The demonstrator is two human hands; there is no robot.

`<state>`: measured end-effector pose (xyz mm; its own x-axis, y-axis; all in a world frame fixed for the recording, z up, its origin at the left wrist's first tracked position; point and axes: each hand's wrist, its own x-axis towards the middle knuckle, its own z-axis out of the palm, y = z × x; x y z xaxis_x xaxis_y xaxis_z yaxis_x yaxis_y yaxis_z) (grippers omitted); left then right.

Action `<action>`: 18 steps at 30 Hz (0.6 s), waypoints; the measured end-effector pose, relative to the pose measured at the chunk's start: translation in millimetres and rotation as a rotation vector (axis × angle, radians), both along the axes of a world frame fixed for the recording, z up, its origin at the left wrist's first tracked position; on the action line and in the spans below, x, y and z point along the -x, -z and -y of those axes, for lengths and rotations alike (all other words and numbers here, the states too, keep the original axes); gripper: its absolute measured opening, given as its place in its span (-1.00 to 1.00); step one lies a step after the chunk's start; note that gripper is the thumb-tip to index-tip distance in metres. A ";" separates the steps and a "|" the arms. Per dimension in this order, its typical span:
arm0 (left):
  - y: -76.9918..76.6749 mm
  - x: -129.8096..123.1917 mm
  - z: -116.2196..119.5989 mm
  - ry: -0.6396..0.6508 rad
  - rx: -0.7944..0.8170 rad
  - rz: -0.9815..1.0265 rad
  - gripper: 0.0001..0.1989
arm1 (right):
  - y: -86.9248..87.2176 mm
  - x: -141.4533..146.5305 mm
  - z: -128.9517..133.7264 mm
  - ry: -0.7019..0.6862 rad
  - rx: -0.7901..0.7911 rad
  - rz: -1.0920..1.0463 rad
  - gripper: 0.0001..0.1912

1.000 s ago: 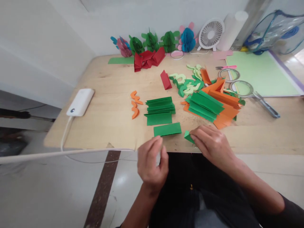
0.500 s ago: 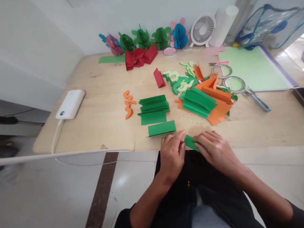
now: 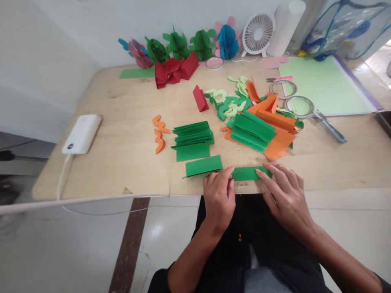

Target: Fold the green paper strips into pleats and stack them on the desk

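Observation:
A folded green paper strip lies at the table's front edge, between my two hands. The fingers of my left hand are curled, with thumb and forefinger gripping the strip's left end. My right hand rests on its right end, fingers stretched out and slightly apart, fingertips pressing the paper. Just left of it sits another folded green piece, close to my left fingertips. Behind that is a stack of folded green papers. More folded green papers lie on top of orange folded paper to the right.
Orange cut-outs, green cut-outs and red folded paper lie farther back. Paper honeycomb figures and a white fan line the wall. Tape rolls, a utility knife and a white power bank flank the work.
My right hand has moved to the right and its fingers have spread. The green strip now lies flatter and more of it shows. The view has shifted slightly.

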<state>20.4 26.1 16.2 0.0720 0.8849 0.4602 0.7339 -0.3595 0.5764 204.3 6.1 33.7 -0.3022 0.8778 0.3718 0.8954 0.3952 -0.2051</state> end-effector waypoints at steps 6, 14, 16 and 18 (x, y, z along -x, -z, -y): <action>-2.5 -2.6 -0.9 -0.048 0.006 -0.038 -0.68 | 5.2 1.4 -11.4 -0.017 0.040 0.012 -0.60; 7.1 -7.0 20.0 0.193 -0.158 -0.216 -0.70 | 8.5 -0.6 -14.6 -0.031 0.032 0.017 -0.62; 11.2 -9.6 21.8 0.227 -0.125 -0.278 -0.67 | 8.8 -1.3 -15.1 -0.039 0.020 0.026 -0.64; 15.3 -11.3 22.0 0.239 -0.092 -0.331 -0.62 | 9.5 -1.8 -15.6 -0.046 0.010 0.034 -0.65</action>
